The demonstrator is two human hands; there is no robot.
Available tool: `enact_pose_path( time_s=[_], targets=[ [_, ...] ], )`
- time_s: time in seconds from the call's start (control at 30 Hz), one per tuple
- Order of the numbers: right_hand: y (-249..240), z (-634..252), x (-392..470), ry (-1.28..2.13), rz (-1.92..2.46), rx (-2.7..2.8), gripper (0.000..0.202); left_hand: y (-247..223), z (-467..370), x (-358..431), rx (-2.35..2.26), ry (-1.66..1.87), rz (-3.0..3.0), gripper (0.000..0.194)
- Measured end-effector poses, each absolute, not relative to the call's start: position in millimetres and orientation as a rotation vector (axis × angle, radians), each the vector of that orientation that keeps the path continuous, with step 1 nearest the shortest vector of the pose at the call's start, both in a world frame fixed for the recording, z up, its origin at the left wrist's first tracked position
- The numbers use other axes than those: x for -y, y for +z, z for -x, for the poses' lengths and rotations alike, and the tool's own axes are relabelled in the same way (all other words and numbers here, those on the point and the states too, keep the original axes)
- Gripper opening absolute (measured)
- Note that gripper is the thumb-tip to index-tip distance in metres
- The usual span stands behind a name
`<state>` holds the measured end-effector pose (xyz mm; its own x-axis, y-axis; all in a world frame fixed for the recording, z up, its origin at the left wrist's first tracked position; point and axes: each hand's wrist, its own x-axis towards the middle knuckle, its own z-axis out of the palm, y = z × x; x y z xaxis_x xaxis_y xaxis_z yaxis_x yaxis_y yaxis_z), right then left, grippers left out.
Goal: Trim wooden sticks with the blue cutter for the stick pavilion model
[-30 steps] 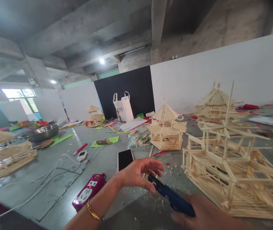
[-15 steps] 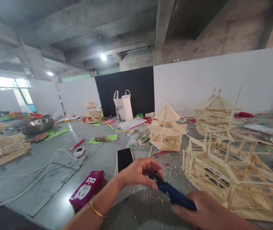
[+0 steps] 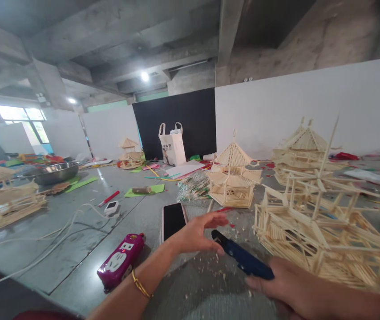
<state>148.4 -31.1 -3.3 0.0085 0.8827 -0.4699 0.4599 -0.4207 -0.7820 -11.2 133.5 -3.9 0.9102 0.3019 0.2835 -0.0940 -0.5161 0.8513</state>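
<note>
My right hand [image 3: 286, 286] grips a dark blue tool [image 3: 241, 258] by its rear end, with the tip pointing up and left over the grey table [image 3: 76, 271]. My left hand [image 3: 196, 233] hovers just left of the tool's tip, fingers spread, holding nothing; a gold bangle sits on that wrist. A black phone [image 3: 173, 219] lies flat right behind my left hand. A large unfinished wooden stick model [image 3: 323, 231] stands close to the right of the tool.
A purple power strip [image 3: 120, 262] with white cords lies at the left. A small stick pavilion [image 3: 233, 180] and another stick model [image 3: 301, 146] stand farther back. A metal bowl [image 3: 54, 172], green paper, a white bag [image 3: 172, 146] and wood crumbs are spread around.
My left hand let go of the tool's tip and opened beside it. My right hand tilted the tool slightly with little travel. The view shifted a bit.
</note>
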Motion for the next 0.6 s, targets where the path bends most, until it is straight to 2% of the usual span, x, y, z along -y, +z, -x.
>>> enact_pose_path(
  time_s=[0.17,0.33,0.43,0.47,0.53,0.6],
  targets=[
    [4.3,-131.2,26.6,1.451,1.981,1.304,0.03,7.5,14.5,-135.2,-0.132,0.506,-2.294,0.081],
    [8.0,-127.9,22.3,1.374,2.104,1.274,0.029,16.3,14.6,-131.2,-0.153,0.489,-2.463,0.088],
    [9.2,-132.9,23.0,1.366,2.114,1.236,0.034,20.2,23.2,-111.6,-0.294,0.66,-2.424,0.092],
    [11.2,-134.5,23.9,1.394,2.092,1.194,0.037,20.5,28.4,-99.7,-0.39,0.785,-2.324,0.09],
    [16.3,-136.5,26.9,1.467,2.015,1.067,0.044,18.4,38.4,-69.7,-0.662,1.002,-1.885,0.069],
    [20.2,-135.6,31.4,1.544,1.926,0.959,0.049,13.2,41.9,-37.3,-0.78,0.914,-1.366,0.054]
  ],
)
